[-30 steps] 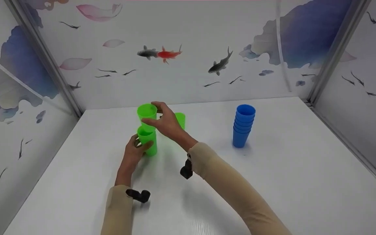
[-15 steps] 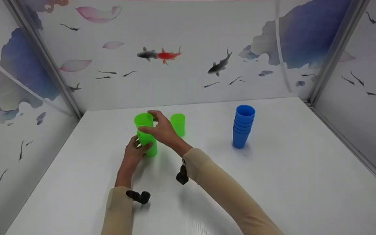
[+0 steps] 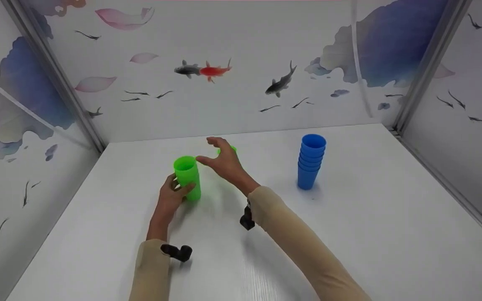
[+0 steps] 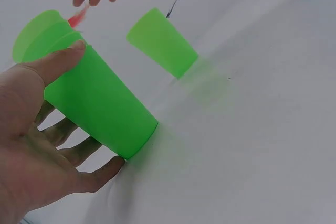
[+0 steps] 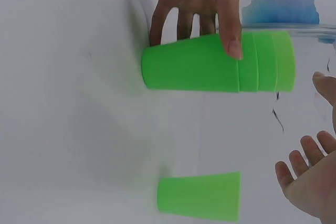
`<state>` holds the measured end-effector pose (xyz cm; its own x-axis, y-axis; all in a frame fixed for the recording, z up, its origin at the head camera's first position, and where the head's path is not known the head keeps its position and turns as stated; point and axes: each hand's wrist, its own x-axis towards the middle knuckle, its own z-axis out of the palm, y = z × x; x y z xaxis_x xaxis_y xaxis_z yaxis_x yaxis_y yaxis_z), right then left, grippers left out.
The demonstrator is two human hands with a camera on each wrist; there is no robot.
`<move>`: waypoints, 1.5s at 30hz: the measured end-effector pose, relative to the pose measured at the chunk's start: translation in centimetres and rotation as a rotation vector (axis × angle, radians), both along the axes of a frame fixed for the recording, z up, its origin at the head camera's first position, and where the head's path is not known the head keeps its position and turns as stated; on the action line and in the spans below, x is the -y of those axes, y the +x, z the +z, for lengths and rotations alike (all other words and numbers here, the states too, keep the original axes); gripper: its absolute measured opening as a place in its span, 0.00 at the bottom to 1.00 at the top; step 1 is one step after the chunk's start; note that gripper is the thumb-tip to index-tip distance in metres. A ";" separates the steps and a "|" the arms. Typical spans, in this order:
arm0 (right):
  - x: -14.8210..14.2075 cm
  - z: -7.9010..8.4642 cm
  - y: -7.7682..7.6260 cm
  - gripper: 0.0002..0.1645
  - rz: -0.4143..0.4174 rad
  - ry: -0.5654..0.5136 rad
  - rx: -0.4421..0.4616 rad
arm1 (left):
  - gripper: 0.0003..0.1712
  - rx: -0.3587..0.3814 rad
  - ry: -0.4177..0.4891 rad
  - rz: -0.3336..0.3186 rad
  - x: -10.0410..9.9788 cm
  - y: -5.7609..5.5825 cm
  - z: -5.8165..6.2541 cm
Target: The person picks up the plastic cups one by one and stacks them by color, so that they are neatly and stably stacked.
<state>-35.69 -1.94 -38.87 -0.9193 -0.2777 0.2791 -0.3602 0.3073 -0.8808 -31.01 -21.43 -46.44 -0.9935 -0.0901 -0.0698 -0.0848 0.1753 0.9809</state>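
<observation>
A stack of nested green plastic cups [image 3: 187, 172] stands upright on the white table, several rims showing near its top in the right wrist view. My left hand [image 3: 170, 197] holds the stack from the left side, thumb across the front and fingers behind. To the right of the stack's rim, my right hand [image 3: 227, 166] hovers with spread fingers and nothing in its grasp. Behind it stands a single green cup [image 4: 163, 44], mostly hidden by that hand in the head view but fully visible in the left wrist view, apart from the stack.
Further right stands a tall stack of nested blue cups [image 3: 308, 169]. White panels printed with fish and petals enclose the table [image 3: 349, 234] at the back and both sides. A black wrist camera [image 3: 177, 252] sits on the left sleeve, with another [image 3: 247, 218] on the right one.
My right hand lowered a green cup into the stack, let go of it and moved off to the right, toward the single cup. The left hand kept its hold.
</observation>
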 end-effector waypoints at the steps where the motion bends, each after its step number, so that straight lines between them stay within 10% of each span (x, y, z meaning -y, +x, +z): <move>1: -0.4 -0.1 -0.3 0.41 -0.018 0.009 -0.009 | 0.49 -0.003 0.001 0.003 0.0 0.0 0.0; 21: -4.7 -3.3 -3.8 0.48 -0.127 0.068 0.099 | 0.49 0.005 0.051 -0.005 0.0 -0.1 0.0; 45: -3.4 -5.6 -5.1 0.51 -0.174 0.016 0.262 | 0.48 -0.014 0.079 -0.014 -0.5 0.0 -0.1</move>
